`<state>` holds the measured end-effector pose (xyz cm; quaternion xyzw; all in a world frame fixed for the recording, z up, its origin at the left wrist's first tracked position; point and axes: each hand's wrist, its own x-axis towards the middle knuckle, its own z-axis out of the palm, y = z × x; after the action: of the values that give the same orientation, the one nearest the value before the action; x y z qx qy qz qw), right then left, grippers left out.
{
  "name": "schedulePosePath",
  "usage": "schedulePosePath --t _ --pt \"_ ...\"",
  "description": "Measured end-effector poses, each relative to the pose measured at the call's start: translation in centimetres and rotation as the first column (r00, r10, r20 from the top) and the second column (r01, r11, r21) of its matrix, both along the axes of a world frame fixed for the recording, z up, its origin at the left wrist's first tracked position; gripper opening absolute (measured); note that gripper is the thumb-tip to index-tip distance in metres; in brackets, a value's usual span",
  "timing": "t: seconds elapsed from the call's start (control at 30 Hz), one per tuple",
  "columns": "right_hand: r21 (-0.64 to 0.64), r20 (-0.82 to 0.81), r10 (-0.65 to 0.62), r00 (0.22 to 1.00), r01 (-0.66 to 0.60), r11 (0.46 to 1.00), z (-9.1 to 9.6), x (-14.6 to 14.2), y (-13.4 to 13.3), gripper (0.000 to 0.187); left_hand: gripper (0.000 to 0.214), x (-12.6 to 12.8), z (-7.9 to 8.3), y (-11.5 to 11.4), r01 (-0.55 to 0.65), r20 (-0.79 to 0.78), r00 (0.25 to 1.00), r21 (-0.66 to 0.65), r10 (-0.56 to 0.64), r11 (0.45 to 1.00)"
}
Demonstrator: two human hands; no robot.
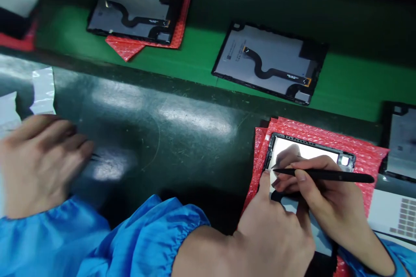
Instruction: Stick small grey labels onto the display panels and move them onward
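At the lower right of the worktop (162, 138), a tablet panel (312, 149) is being shown on a sheet of red bubble wrap (364, 156), and its near half is being covered by both hands. A black stylus (351, 177) is being held by the right hand (334, 207) in a pen grip. The fingers (313, 165) are being closed around its front part, with nothing else in them. The long axis of the stylus is being held almost level across the picture, with the tip pointed to the left and the back end reaching out to the right over the bubble wrap. The tip is being set at the left edge of the panel, but it cannot be told if it is touching the edge or only just above it. The left hand (276, 233) is being rested on the near left corner of the panel, just beside the tip, with one finger stretched up along the left edge. Its other fingers are being hidden by the right hand, so it cannot be told whether anything is being gripped. The long axis of the panel itself cannot be judged under the hands. At the far left, well apart from the panel, another hand (39, 160) in a blue sleeve is being seen blurred near clear plastic bags (42, 91), and it is being taken for a co-worker's. Behind, on the green belt (195, 65), two more panels (273, 62) are being carried.
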<state>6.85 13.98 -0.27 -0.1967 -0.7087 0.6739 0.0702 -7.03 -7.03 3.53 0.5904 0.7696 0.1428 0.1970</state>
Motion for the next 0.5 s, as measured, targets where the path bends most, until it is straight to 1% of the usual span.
schedulePosePath --t 0.03,0.07,0.1,0.13,0.17,0.2,0.23,0.27,0.3,0.33,0.4,0.43,0.47,0.5 --pt "-0.026 -0.011 -0.018 1.0 0.017 1.0 0.0 0.0 0.1 0.008 0.049 2.3 0.3 2.8 0.044 0.01 0.999 0.007 -0.045 0.999" --pt "-0.052 -0.024 -0.039 0.999 0.038 0.998 0.0 0.0 0.1 0.007 0.041 4.2 0.4 5.0 0.072 0.013 0.997 0.01 -0.072 0.997" --pt "-0.076 -0.042 -0.067 0.997 0.063 0.995 0.1 0.1 0.2 0.007 0.043 5.4 0.5 6.5 0.094 0.004 0.996 0.014 -0.094 0.995" --pt "-0.095 -0.064 -0.096 0.993 0.09 0.991 0.3 0.2 0.3 0.007 0.053 5.9 0.5 7.4 0.12 -0.005 0.993 0.022 -0.119 0.993" --pt "-0.107 -0.087 -0.12 0.989 0.111 0.988 0.6 0.5 0.5 0.008 0.065 5.9 0.6 7.6 0.151 -0.005 0.989 0.028 -0.151 0.988" --pt "-0.112 -0.109 -0.147 0.983 0.135 0.985 1.0 0.8 0.7 0.009 0.07 5.6 0.8 7.4 0.176 0.01 0.984 0.027 -0.176 0.984" --pt "-0.108 -0.134 -0.181 0.974 0.168 0.98 1.3 1.3 1.1 0.009 0.067 4.9 1.1 6.9 0.179 0.037 0.983 0.004 -0.179 0.984" --pt "-0.097 -0.157 -0.215 0.964 0.201 0.975 1.7 1.9 1.5 0.009 0.058 4.3 1.5 6.2 0.146 0.068 0.987 -0.046 -0.143 0.988" --pt "-0.079 -0.173 -0.256 0.951 0.246 0.966 2.0 2.7 2.0 0.01 0.047 3.7 1.8 5.5 0.073 0.092 0.994 -0.124 -0.062 0.99" --pt "-0.061 -0.181 -0.305 0.935 0.299 0.952 2.2 3.6 2.5 0.011 0.039 3.2 2.1 4.8 -0.033 0.1 0.993 -0.216 0.055 0.976" --pt "-0.04 -0.182 -0.404 0.897 0.404 0.914 2.2 5.5 3.7 0.016 0.036 3.0 2.1 3.6 -0.257 0.081 0.949 -0.358 0.304 0.898" --pt "-0.037 -0.172 -0.437 0.883 0.438 0.898 2.0 6.5 4.2 0.019 0.035 3.2 1.8 3.2 -0.333 0.091 0.915 -0.384 0.394 0.861" --pt "-0.038 -0.16 -0.463 0.872 0.463 0.885 1.7 7.4 4.7 0.021 0.032 3.5 1.4 2.8 -0.385 0.128 0.878 -0.381 0.46 0.84" --pt "-0.044 -0.148 -0.484 0.863 0.483 0.875 1.4 8.2 5.1 0.023 0.028 3.9 0.8 2.5 -0.423 0.189 0.84 -0.358 0.508 0.832"
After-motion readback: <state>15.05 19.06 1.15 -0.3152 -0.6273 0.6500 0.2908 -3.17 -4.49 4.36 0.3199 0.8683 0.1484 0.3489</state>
